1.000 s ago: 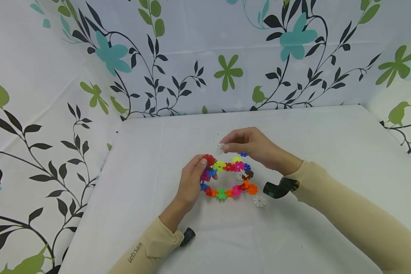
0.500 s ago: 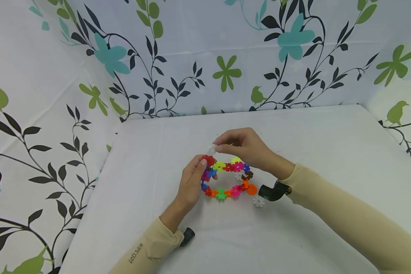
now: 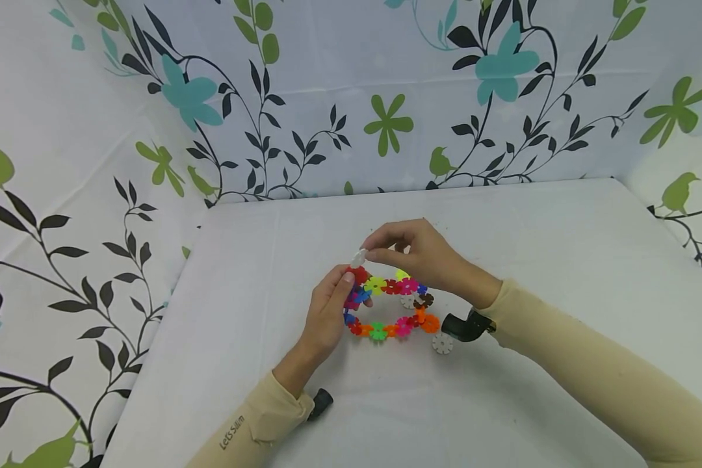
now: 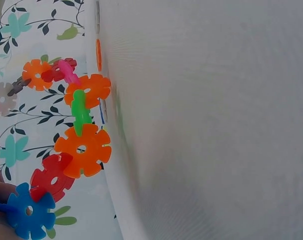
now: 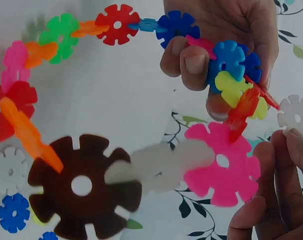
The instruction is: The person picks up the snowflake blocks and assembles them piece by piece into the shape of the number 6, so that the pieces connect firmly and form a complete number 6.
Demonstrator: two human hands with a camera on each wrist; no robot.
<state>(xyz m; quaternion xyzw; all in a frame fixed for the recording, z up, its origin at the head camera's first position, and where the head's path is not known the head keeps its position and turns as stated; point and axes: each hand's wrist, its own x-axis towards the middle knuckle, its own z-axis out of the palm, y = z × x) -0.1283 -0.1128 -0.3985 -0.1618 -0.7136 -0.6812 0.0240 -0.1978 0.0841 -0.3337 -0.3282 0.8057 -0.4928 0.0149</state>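
A ring of linked plastic flower discs (image 3: 377,331) in many colours is held up over the table. My left hand (image 3: 325,312) grips its left end, thumb on the discs near a red disc (image 3: 359,275). In the right wrist view, left-hand fingers (image 5: 194,62) curl round blue and pink discs. My right hand (image 3: 424,257) pinches a white disc (image 3: 358,259) between thumb and fingertips, at the top of the red one. The same white disc (image 5: 295,114) meets the red disc's tip in the right wrist view; whether the slots are joined I cannot tell.
On the white table (image 3: 480,403) a loose white disc (image 3: 442,343) lies near the ring's front right. The right wrist view shows a loose blue disc (image 5: 14,213) and part of a yellow one (image 5: 38,214). A patterned cloth (image 3: 322,97) stands behind.
My right hand has moved left with the white disc, bringing it to the red disc at the ring's upper left, and the white disc has tilted slightly. My left hand stays almost still.
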